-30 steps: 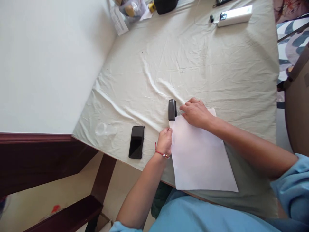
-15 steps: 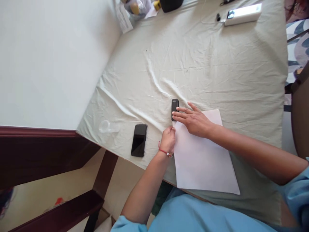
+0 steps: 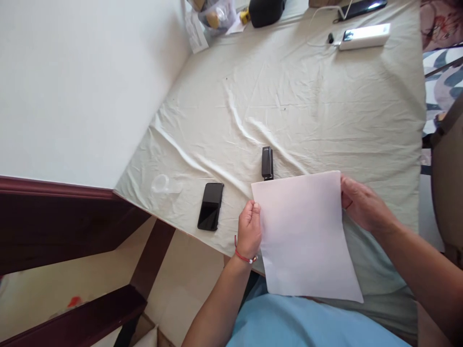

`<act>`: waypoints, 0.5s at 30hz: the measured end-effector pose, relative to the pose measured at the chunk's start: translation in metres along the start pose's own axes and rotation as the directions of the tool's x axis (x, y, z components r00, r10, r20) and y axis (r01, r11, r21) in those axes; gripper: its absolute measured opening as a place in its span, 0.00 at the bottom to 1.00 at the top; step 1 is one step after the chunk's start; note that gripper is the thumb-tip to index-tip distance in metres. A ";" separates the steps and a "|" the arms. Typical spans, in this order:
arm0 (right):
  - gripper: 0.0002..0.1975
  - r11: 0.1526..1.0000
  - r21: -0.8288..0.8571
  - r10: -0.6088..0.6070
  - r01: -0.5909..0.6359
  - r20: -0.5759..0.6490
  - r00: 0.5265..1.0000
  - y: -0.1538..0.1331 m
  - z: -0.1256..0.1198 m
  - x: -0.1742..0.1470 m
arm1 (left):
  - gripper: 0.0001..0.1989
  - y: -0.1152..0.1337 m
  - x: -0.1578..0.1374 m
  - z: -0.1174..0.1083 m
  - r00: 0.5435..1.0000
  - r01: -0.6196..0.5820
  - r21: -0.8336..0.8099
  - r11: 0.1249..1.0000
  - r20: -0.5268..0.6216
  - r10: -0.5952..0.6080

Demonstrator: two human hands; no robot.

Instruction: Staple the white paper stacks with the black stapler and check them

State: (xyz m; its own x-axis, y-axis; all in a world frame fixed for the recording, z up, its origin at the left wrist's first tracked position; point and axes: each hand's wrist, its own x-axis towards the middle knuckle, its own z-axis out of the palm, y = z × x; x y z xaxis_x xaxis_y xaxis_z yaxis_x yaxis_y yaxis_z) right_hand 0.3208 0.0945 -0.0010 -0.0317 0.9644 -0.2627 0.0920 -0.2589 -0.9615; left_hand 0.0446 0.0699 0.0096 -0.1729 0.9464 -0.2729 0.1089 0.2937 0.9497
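Observation:
White paper (image 3: 304,236), blank on the side facing me, is held by both hands in front of my body. My left hand (image 3: 250,226) pinches its left edge, thumb on top, fingers curled behind. At the upper right corner my right hand (image 3: 363,202) grips the sheet's edge, its fingertips partly hidden behind it. Just beyond the paper's top edge a black stapler (image 3: 267,163) lies on the cloth, its near end close to the sheet. Whether there is one sheet or several I cannot tell.
A black phone (image 3: 211,206) and a clear plastic piece (image 3: 164,184) lie to the left on the cloth-covered table (image 3: 289,130). At the far right are a white power bank (image 3: 365,37) with a cable and a dark device (image 3: 363,8). A black pouch (image 3: 266,12) stands at the back.
My right hand has left the stapler and moved right to the paper's upper right corner. The paper has come away from the stapler, toward me. My left hand still grips its left edge, slightly lower.

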 end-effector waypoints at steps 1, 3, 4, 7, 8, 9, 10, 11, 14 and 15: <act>0.28 0.990 0.109 0.076 -0.084 0.073 0.994 0.001 0.005 -0.005 | 0.15 -0.002 0.003 -0.001 1.000 0.011 -0.011 1.000 -0.008 -0.011; 0.25 0.953 0.197 0.204 -0.231 0.148 0.968 0.003 0.017 -0.009 | 0.15 -0.004 0.009 -0.005 1.000 0.027 0.022 0.999 -0.003 -0.027; 0.23 0.949 0.171 0.243 -0.265 0.139 0.960 0.004 0.022 -0.008 | 0.14 -0.005 0.011 -0.009 1.000 0.022 0.084 0.996 -0.009 -0.022; 0.21 0.985 -0.038 0.169 -0.168 0.023 0.985 0.006 0.032 -0.001 | 0.13 -0.004 0.017 -0.030 0.982 -0.053 0.441 0.896 -0.141 0.127; 0.20 0.986 -0.126 0.105 -0.105 -0.006 0.994 0.008 0.033 0.001 | 0.13 -0.003 0.019 -0.040 0.951 -0.069 0.579 0.813 -0.209 0.229; 0.21 0.978 -0.204 0.044 -0.049 -0.026 0.999 0.009 0.033 0.003 | 0.14 -0.003 0.022 -0.051 0.910 -0.047 0.709 0.703 -0.261 0.324; 0.21 0.965 -0.262 -0.004 -0.007 -0.039 0.999 0.011 0.033 0.004 | 0.16 -0.003 0.025 -0.063 0.869 0.017 0.798 0.603 -0.310 0.386; 0.21 0.955 -0.295 -0.034 0.019 -0.047 0.998 0.012 0.032 0.005 | 0.20 -0.004 0.029 -0.074 0.843 0.093 0.848 0.522 -0.346 0.412; 0.20 0.952 -0.305 -0.054 0.035 -0.051 0.997 0.015 0.030 0.005 | 0.37 -0.010 0.045 -0.101 0.877 0.230 0.892 0.390 -0.364 0.314; 0.20 0.952 -0.303 -0.055 0.037 -0.052 0.997 0.015 0.030 0.005 | 0.39 -0.012 0.050 -0.107 0.892 0.250 0.893 0.375 -0.362 0.269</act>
